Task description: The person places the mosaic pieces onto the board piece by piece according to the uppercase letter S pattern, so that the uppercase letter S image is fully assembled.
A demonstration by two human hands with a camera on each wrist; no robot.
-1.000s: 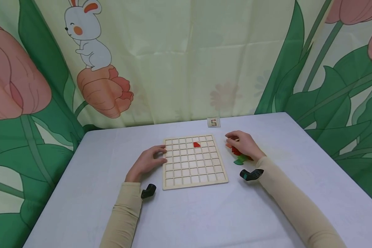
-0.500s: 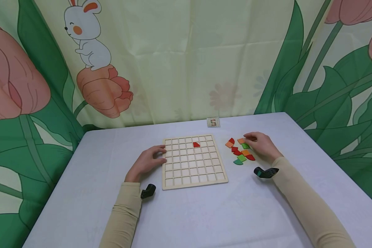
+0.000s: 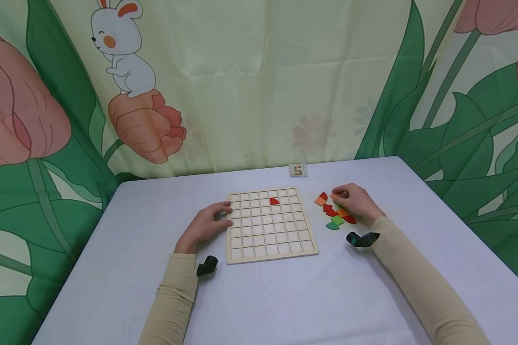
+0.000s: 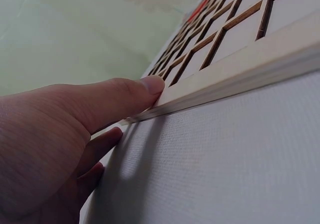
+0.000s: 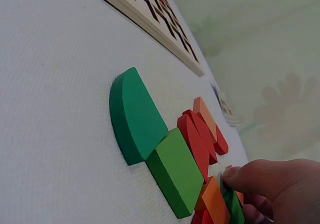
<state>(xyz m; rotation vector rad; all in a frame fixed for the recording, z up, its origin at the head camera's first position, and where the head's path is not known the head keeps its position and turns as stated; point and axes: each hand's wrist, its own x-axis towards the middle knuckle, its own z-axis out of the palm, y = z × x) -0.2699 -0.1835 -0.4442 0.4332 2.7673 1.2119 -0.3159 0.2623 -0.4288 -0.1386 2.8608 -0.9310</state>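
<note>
- One wrist view alone shows a thumbnail [image 4: 153, 84]: my left hand [image 3: 204, 224], fingers apart, touches the board [image 3: 263, 227].
- My right hand [image 3: 357, 200] has edged left over tiles [image 3: 337, 220], grip unclear.

"What lay on the white cloth-covered counter [image 3: 263, 306]?"
"A wooden grid board [image 3: 272, 259], with red, orange and green blocks [image 3: 337, 220] clustered near it."
"And farther back?"
"A printed card [image 3: 298, 170], near the counter's far edge."
</note>
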